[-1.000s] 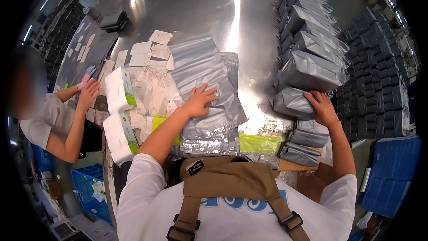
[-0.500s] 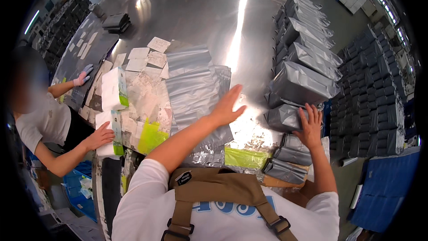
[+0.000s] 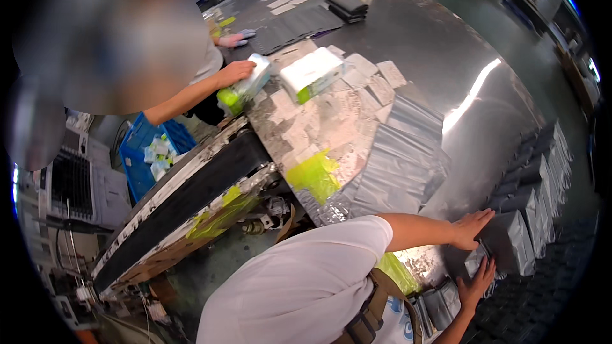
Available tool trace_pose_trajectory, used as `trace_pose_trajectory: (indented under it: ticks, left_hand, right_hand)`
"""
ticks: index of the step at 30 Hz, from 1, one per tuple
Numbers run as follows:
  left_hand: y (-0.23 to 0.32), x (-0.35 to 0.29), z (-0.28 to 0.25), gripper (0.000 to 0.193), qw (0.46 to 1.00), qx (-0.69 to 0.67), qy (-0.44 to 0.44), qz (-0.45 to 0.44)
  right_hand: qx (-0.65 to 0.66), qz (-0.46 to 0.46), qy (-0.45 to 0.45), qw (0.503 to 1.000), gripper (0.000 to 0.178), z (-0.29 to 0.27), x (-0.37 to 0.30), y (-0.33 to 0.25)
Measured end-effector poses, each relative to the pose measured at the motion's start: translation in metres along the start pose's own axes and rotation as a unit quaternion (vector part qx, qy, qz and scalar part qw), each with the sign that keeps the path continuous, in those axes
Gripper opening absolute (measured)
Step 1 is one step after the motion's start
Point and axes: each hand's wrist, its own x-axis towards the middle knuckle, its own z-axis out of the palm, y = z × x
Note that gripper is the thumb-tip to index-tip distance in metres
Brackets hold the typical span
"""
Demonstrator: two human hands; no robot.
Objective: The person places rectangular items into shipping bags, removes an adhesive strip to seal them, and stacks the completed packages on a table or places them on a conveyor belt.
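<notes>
My left hand (image 3: 473, 228) lies with fingers stretched out against the near end of a row of grey plastic-wrapped packages (image 3: 517, 242). Just nearer to me, my right hand (image 3: 475, 288) has its fingers spread, touching a smaller grey bagged package (image 3: 475, 260) between the two hands. Neither hand is wrapped around anything. More filled grey bags (image 3: 542, 172) stand in line beyond them. Flat grey plastic bags (image 3: 398, 159) lie overlapped on the table, left of my left hand. Below my right hand, folded grey bundles (image 3: 440, 306) are partly hidden by my arm.
Across the metal table (image 3: 446, 44), a co-worker's hand (image 3: 234, 72) holds a white-and-green pack (image 3: 254, 76). A similar pack (image 3: 312, 70) lies nearby. A black conveyor belt (image 3: 191, 188) runs left of me, beside a blue crate (image 3: 137, 146). Green film (image 3: 315, 175) lies at the table edge.
The view has swung left. My left hand has moved right, from over the bare metal to the grey packages, near my right hand. The co-worker has tilted one white pack.
</notes>
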Motion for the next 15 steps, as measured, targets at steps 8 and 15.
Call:
trace_pose_trajectory:
  ticks: [8,15]
  left_hand:
    - [-0.121,-0.182,-0.316,0.055,0.868,0.299,0.380,-0.113]
    - [-0.162,-0.259,-0.471,0.072,0.750,0.553,0.224,-0.285]
  right_hand:
    - [0.133,-0.033,0.187,0.973,0.045,0.039,0.009,-0.108]
    - [0.168,-0.186,-0.055,0.967,0.062,0.083,0.093,-0.287]
